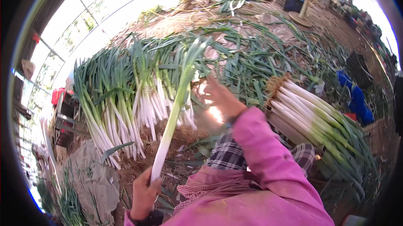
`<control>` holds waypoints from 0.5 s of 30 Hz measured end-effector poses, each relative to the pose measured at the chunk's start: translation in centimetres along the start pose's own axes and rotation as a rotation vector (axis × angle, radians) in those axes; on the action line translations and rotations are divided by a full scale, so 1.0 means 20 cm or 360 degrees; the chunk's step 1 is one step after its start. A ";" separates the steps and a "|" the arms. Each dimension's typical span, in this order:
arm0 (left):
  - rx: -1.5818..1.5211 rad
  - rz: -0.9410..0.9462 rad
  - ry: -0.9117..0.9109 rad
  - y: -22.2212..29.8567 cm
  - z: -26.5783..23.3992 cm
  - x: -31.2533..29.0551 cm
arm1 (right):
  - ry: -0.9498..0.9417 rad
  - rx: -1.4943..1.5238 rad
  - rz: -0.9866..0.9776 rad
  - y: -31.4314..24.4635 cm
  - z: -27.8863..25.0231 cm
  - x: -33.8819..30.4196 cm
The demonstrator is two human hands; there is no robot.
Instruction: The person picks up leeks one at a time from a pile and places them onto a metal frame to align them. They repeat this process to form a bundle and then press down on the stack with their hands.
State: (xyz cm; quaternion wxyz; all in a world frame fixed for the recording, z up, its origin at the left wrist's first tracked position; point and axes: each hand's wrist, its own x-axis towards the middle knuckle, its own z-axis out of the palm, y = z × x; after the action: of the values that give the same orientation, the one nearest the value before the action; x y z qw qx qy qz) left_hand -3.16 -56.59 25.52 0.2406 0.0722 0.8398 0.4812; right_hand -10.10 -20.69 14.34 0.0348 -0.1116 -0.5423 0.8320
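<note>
My left hand point(145, 193) is closed around the white lower end of a leek point(170, 127). That leek slants up and away, its pale green top reaching over the pile. To the right of its upper part, my right hand point(222, 99) is raised with its fingers stretched out, partly smeared by motion. Nothing shows in its grasp. Beyond the held leek, many untied leeks point(113, 114) lie side by side, white ends toward me. By my right side rests a stack of leeks point(308, 112) with rooty white ends and green tops pointing toward the lower right.
Loose green leaves point(252, 64) cover the ground ahead. A grey sheet point(90, 180) lies at the lower left, beside more greens point(71, 201). Dark crates point(65, 119) stand at the left, and another crate point(292, 3) is far back. Blue cloth point(357, 100) lies at the right.
</note>
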 end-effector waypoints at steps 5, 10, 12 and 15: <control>0.0314 0.0315 -0.0117 -0.01 0.00 -0.22 | 0.0314 0.1621 -0.0197 -0.17 0.01 0.09; 0.0922 0.1196 -0.0046 -0.05 0.15 0.24 | 0.0168 0.1283 -0.0916 -0.54 -0.53 -0.51; 0.0872 0.1532 -0.0090 0.13 0.42 0.46 | 0.0333 0.0754 -0.1299 -0.70 -0.84 -0.93; 0.0603 0.2002 -0.0255 0.37 0.98 0.76 | 0.0565 0.0454 -0.1435 -0.86 -1.16 -1.64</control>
State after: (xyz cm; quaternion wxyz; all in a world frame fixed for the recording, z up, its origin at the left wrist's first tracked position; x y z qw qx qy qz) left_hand -7.98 -32.06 18.46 -0.0414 0.6257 0.6871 0.3670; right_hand 25.99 1.21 25.89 0.4971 -0.0002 -0.4034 0.7682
